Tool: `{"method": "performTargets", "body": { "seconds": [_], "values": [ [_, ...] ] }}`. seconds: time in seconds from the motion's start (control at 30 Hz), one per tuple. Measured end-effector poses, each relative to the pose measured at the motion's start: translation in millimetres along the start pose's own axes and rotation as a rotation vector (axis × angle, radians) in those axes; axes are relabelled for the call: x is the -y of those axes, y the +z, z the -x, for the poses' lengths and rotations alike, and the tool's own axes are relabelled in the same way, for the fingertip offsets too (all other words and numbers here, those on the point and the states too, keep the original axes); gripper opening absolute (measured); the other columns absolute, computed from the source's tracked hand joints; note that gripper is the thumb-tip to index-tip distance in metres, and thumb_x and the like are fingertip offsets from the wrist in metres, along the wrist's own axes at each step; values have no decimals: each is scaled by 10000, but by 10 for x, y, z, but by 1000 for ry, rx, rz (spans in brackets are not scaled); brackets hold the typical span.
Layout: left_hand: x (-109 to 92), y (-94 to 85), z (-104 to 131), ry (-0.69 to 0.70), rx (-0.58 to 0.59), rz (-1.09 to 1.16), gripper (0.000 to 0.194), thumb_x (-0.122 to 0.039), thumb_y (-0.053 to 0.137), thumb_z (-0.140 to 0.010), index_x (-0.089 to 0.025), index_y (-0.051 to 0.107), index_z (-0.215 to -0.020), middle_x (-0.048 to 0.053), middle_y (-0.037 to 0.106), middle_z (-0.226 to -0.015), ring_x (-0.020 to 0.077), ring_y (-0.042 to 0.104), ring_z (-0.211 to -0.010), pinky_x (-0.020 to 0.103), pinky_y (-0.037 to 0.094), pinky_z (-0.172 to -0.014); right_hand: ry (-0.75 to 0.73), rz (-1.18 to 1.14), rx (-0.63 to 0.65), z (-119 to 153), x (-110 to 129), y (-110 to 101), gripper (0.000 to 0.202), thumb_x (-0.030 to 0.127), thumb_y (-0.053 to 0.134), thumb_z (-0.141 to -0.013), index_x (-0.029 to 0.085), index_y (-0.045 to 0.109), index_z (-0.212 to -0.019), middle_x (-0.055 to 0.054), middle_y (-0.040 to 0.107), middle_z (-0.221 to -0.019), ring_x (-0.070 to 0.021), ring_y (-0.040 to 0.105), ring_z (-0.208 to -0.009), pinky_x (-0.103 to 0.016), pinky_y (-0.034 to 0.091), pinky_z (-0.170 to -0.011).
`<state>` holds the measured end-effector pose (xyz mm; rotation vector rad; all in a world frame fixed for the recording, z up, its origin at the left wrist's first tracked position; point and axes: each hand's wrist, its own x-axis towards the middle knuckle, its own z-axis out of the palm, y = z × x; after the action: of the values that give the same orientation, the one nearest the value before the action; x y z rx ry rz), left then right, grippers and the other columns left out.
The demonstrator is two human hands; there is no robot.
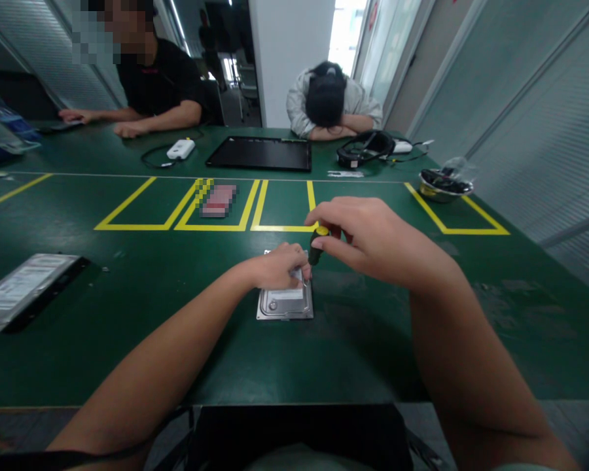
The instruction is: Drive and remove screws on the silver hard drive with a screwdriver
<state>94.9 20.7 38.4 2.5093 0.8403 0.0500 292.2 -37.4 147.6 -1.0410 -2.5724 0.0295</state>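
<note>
A silver hard drive with a white label lies flat on the green table in front of me. Across its upper part rests my left hand, fingers curled in near the drive's right edge; what its fingertips hold, if anything, is hidden. My right hand is raised just right of the drive and grips a dark screwdriver with a yellow top between thumb and fingers. The screwdriver is tilted, its handle beside my left fingertips, and its tip is too small to make out.
A larger labelled metal device lies at the left. Yellow tape outlines cross the table, one around a red item. Further back are a black panel, a headset, a metal bowl and two people.
</note>
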Motion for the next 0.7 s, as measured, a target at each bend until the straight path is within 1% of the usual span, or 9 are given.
{"method": "performTargets", "body": {
  "seconds": [0.07, 0.13, 0.33, 0.43, 0.53, 0.57, 0.63, 0.7],
  "values": [
    [-4, -8, 0, -7, 15, 1, 255, -231, 640, -759, -206, 718, -999, 88, 578, -1095, 287, 498, -1092, 453, 419, -974, 27, 24, -15, -7, -8, 15, 182, 215, 556, -886, 153, 657, -1024, -56, 673, -913, -180, 577, -818, -288, 381, -741],
    [-6, -17, -1, -8, 34, 3, 260, -235, 636, -760, -200, 717, -1005, 87, 582, -1084, 284, 495, -1091, 439, 411, -973, 38, 37, -10, -10, -14, 18, 155, 224, 560, -884, 154, 663, -975, -53, 673, -892, -177, 573, -804, -284, 371, -727],
    [0, -28, -4, 3, 47, 21, 256, -241, 620, -763, -182, 702, -998, 80, 583, -1042, 262, 495, -1046, 416, 403, -948, 8, -43, 32, 7, -9, -14, 282, 129, 492, -877, 165, 669, -1093, -55, 712, -1037, -176, 612, -903, -287, 407, -828],
    [-6, -31, 2, -15, 44, 29, 276, -256, 620, -764, -186, 698, -1019, 92, 564, -1091, 274, 480, -1076, 431, 398, -960, -21, -58, 15, 0, -16, 0, 199, 171, 544, -875, 156, 675, -1025, -66, 676, -998, -178, 594, -905, -276, 410, -807],
    [-26, -43, 9, -42, 50, 37, 287, -276, 629, -762, -187, 698, -1026, 99, 551, -1128, 280, 470, -1101, 436, 399, -976, -24, -32, -23, -11, -33, 23, 112, 182, 567, -874, 162, 668, -920, -59, 633, -930, -171, 569, -854, -270, 397, -755],
    [-33, -47, 10, -47, 54, 34, 284, -276, 629, -760, -187, 699, -1021, 97, 554, -1120, 278, 471, -1100, 436, 399, -981, -22, -29, -26, -11, -39, 24, 113, 169, 564, -873, 164, 666, -920, -54, 636, -922, -167, 567, -837, -271, 396, -751],
    [-41, -52, 12, -41, 58, 26, 273, -268, 627, -756, -188, 701, -1006, 91, 562, -1097, 272, 476, -1094, 438, 396, -992, -20, -46, -16, -3, -48, 15, 169, 133, 557, -862, 164, 670, -984, -46, 666, -945, -162, 581, -835, -276, 410, -772],
    [-39, -50, 11, -24, 52, 25, 264, -262, 626, -753, -188, 703, -995, 87, 566, -1080, 268, 481, -1089, 441, 394, -997, -16, -68, 0, 10, -52, -2, 246, 105, 549, -853, 159, 674, -1059, -52, 693, -1006, -171, 606, -889, -289, 429, -826]
  ]
}}
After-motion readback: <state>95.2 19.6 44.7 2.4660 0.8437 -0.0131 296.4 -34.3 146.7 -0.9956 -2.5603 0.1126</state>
